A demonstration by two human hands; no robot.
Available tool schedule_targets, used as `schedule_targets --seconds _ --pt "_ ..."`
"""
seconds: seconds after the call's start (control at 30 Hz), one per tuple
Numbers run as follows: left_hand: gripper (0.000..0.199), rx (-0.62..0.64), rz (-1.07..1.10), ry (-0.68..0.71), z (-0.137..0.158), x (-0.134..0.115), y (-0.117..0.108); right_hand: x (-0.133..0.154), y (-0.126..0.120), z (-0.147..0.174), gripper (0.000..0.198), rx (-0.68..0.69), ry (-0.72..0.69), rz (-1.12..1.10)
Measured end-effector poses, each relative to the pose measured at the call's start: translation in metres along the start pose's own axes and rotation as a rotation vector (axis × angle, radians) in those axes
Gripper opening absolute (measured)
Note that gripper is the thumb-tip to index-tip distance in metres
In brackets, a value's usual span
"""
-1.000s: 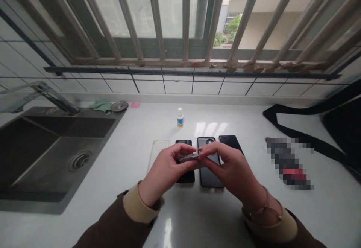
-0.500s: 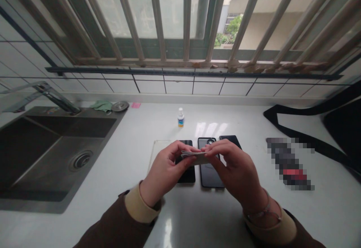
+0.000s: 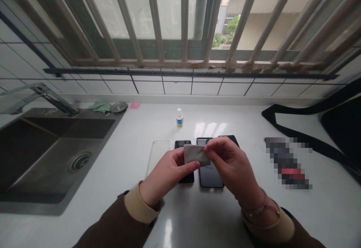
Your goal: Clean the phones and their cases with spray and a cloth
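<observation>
A small folded grey cloth (image 3: 196,154) is held up between my two hands, its flat side facing me. My left hand (image 3: 169,167) grips its left part, thumb in front and fingers behind. At its right edge, my right hand (image 3: 232,163) pinches the cloth between thumb and fingers. Below and behind lie a black phone (image 3: 186,177), a dark phone case (image 3: 212,180) with a camera ring partly hidden by my hand, and a clear phone case (image 3: 153,154). Another dark flat item (image 3: 232,139) shows behind my right hand. A small white bottle (image 3: 179,119) with a blue and orange label stands farther back.
On the left is a sink (image 3: 63,157) with a faucet (image 3: 56,99). Near its back corner lie a green cloth (image 3: 101,107), a metal drain cover (image 3: 119,107) and a pink slip (image 3: 134,106). A black strap (image 3: 287,129) and a blurred-out item (image 3: 287,163) are on the right.
The folded cloth has tilted from edge-on to flat side toward me. My left thumb now lies across its front, and my right fingers have shifted to its right edge.
</observation>
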State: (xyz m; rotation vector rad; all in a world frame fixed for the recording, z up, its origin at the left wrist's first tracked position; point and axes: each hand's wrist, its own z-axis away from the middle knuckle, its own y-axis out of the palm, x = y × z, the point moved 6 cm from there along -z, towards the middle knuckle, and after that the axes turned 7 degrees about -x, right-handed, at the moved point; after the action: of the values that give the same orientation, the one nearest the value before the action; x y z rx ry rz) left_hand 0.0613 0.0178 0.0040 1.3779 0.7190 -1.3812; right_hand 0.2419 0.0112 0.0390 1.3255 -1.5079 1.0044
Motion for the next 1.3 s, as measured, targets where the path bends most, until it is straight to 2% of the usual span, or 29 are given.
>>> schedule_targets --seconds 0.2,0.37,0.43,0.57,0.63,0.7,0.73,0.8,0.9,0.97,1.03,1.1,1.17,1.23,1.3 --pt "0.036 -0.016 0.082 -0.002 0.002 -0.001 0.002 -0.006 -0.001 -0.002 0.015 -0.045 0.108 -0.078" --pt "0.036 -0.048 -0.001 0.012 0.002 -0.003 -0.002 -0.016 0.0 -0.003 0.023 -0.041 0.191 -0.127" --pt "0.036 -0.062 -0.061 0.033 0.002 -0.003 -0.005 -0.022 0.002 -0.004 0.029 0.016 0.245 -0.141" --pt "0.036 -0.027 -0.21 0.045 0.003 -0.001 -0.007 -0.031 0.009 -0.001 0.055 0.217 0.386 -0.156" --pt "0.032 0.007 -0.278 0.06 0.004 -0.001 -0.006 -0.031 0.015 0.002 0.054 0.337 0.426 -0.143" --pt "0.03 0.02 -0.312 0.076 0.003 -0.003 -0.005 -0.029 0.017 0.004 0.04 0.407 0.418 -0.084" --pt "0.031 0.004 -0.314 0.077 0.003 -0.003 -0.006 -0.027 0.016 0.003 0.034 0.395 0.382 -0.042" --pt "0.034 -0.073 -0.298 0.051 0.0 -0.002 -0.01 -0.018 0.008 -0.002 0.025 0.256 0.218 0.093" --pt "0.047 -0.132 -0.166 -0.057 0.0 0.003 -0.011 0.01 -0.005 -0.003 0.008 -0.017 -0.238 0.367" --pt "0.057 -0.062 0.022 -0.136 0.003 0.007 -0.003 0.024 0.0 0.003 0.009 0.002 -0.514 0.505" --pt "0.057 -0.001 0.183 -0.158 0.005 0.006 0.005 0.027 0.011 0.01 0.016 0.157 -0.663 0.585" --pt "0.046 -0.011 0.25 -0.141 0.005 0.004 0.007 0.025 0.02 0.014 0.018 0.28 -0.715 0.646" --pt "0.035 -0.058 0.276 -0.128 0.003 0.003 0.004 0.024 0.023 0.015 0.013 0.313 -0.727 0.658" --pt "0.029 -0.106 0.285 -0.116 0.001 0.003 0.0 0.026 0.022 0.014 0.014 0.286 -0.704 0.598" --pt "0.027 -0.126 0.269 -0.092 -0.001 0.003 -0.002 0.027 0.014 0.009 0.014 0.188 -0.597 0.509"
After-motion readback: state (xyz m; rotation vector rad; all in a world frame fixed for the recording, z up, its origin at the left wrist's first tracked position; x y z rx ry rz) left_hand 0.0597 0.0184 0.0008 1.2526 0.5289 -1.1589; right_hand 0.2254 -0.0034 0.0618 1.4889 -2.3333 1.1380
